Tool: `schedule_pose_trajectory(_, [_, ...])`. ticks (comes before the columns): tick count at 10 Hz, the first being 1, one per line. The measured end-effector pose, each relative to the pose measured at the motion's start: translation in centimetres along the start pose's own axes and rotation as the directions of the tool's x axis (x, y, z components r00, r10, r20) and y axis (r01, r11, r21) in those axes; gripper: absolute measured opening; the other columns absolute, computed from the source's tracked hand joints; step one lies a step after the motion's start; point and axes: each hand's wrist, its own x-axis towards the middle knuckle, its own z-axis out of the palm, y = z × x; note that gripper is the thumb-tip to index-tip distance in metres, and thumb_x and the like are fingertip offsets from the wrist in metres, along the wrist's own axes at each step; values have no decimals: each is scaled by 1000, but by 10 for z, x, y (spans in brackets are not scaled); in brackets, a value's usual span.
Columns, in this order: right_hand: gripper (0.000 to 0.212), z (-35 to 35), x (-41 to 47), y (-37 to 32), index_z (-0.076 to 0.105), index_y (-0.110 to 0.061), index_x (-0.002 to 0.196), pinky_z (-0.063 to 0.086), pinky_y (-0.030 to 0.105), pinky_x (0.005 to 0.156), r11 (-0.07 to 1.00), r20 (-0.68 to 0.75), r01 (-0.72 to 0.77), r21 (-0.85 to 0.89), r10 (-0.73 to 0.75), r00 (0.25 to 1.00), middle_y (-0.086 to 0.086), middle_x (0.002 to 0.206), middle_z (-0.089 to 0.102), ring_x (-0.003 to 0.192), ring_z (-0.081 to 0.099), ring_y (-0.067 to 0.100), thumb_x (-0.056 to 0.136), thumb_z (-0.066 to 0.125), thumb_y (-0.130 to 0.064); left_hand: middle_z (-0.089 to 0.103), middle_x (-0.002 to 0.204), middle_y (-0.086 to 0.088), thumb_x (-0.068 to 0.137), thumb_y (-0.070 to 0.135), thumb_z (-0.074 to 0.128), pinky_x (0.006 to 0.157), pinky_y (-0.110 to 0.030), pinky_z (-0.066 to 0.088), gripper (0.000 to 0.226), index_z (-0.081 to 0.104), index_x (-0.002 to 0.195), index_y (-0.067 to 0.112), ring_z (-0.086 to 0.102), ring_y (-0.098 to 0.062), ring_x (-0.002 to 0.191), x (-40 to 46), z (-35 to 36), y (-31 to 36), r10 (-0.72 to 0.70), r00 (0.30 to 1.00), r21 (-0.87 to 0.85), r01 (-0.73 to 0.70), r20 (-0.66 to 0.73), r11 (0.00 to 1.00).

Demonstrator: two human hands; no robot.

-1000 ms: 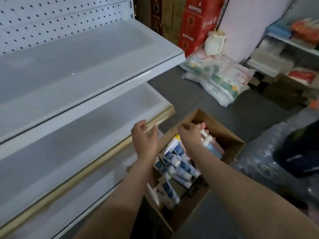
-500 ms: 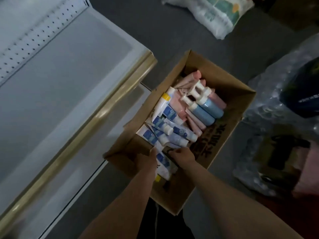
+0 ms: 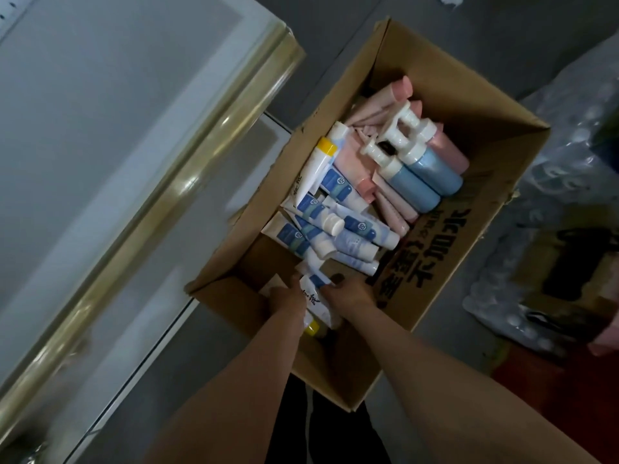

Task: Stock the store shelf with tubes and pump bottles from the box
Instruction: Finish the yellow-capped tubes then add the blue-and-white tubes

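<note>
Down at the near end of the cardboard box (image 3: 462, 105), both hands grip one white yellow-capped tube (image 3: 315, 304): left hand (image 3: 287, 298) on its left side, right hand (image 3: 346, 294) on its right. Beyond lie blue-labelled tubes (image 3: 335, 229), pink tubes (image 3: 392, 95) and blue pump bottles (image 3: 422, 175); white shelf (image 3: 100, 112) alongside.

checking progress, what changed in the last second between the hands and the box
Both hands dropped from the shelf edge into the near end of the box. The left hand and right hand now close on a yellow-capped white tube. The pump bottles and shelf stayed as they were.
</note>
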Motion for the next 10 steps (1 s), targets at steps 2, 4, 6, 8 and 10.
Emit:
schedule_pose_trajectory(2, [40,18,4,-1,63,-17,123,47,24,67,999,106,-33,33,29,994,6,111,64,88,61,19,96,57,-45,56,133,-19,101,41,37,101,-39,44,48,57,129,7,53,-35,123,6,9,-5,163,987,130,-162,7,978])
schedule_pose_trajectory(4, [41,36,15,10,60,-13,128,49,30,86,994,38,82,-72,-80,996,11,130,62,112,61,28,95,62,-38,39,151,-16,84,74,30,109,-54,37,87,30,152,19,45,-36,133,26,14,4,-50,999,-314,48,3,948])
schedule_pose_trajectory(6, [33,46,25,17,68,-14,108,42,26,72,997,3,33,-71,-32,999,5,111,69,96,64,21,86,75,-37,58,135,-10,50,99,26,102,-51,44,115,47,141,31,60,-31,117,36,19,-12,-59,990,-425,107,125,899])
schedule_pose_trajectory(8, [35,56,29,13,64,-17,118,54,32,86,996,-145,-69,-61,60,988,7,125,65,113,64,25,87,72,-32,68,100,-11,90,76,26,86,-38,52,66,57,115,23,67,-27,93,7,5,-5,91,978,-473,8,186,881])
schedule_pose_trajectory(10, [35,49,40,13,66,-15,121,50,30,86,994,-95,-100,36,103,990,8,128,65,116,63,27,90,71,-30,51,137,-16,89,64,37,94,-51,52,65,34,144,29,59,-33,114,26,12,-2,145,989,-238,-148,-30,960])
